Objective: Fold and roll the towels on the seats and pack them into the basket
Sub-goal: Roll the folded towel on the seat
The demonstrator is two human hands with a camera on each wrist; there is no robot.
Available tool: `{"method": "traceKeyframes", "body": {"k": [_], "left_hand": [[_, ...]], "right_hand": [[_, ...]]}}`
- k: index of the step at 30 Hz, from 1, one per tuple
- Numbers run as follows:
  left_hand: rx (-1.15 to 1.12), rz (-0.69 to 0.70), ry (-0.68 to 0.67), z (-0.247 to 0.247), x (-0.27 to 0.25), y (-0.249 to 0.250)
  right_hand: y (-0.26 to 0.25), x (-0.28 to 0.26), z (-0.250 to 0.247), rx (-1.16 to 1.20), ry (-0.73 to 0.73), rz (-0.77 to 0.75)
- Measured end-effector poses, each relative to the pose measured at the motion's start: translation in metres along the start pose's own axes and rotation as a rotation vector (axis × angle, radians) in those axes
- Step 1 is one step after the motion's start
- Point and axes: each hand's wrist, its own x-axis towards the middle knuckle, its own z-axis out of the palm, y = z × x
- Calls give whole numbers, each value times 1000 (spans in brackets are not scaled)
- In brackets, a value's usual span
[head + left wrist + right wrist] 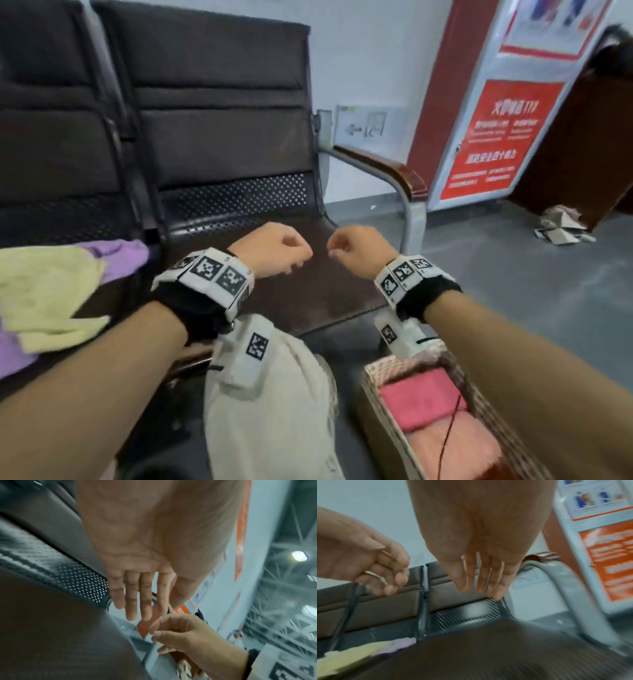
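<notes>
Both my hands hover side by side over the bare brown seat (308,284), and neither holds anything. My left hand (284,253) has loosely curled fingers (137,596) that look relaxed in the left wrist view. My right hand (346,246) is the same, its fingers (479,577) hanging loose. A yellow towel (51,294) lies crumpled over a purple towel (120,253) on the seat to the left. The woven basket (387,365) stands on the floor at lower right under my right forearm, with two rolled pink towels (424,394) inside.
A metal armrest (387,168) with a wooden top bounds the seat on the right. My knee in cream trousers (274,394) is in front of the seat. A red notice board (496,137) and crumpled paper (561,226) stand on the grey floor to the right.
</notes>
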Motion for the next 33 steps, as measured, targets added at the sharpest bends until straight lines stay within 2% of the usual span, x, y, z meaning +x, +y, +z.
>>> {"method": "traceKeyframes", "body": {"k": [3, 7, 10, 13, 20, 25, 29, 33], "left_hand": [[-79, -80, 180, -62, -23, -26], [-159, -142, 366, -123, -57, -85], [-179, -197, 502, -152, -81, -137], [-150, -299, 570, -171, -100, -191], [111, -543, 452, -207, -139, -282], [295, -679, 321, -217, -157, -313], [331, -720, 177, -212, -158, -320], [350, -702, 154, -206, -152, -318]], "right_hand": [[-69, 43, -5, -58, 8, -171], [-154, 88, 8, -66, -48, -339], [-211, 111, 35, 23, -46, -426], [-255, 127, 80, 139, -95, -485], [-304, 145, 209, 151, -398, -539], [-309, 145, 279, -15, -656, -560], [-303, 139, 295, -72, -680, -613], [-296, 142, 259, 161, -632, -610]]}}
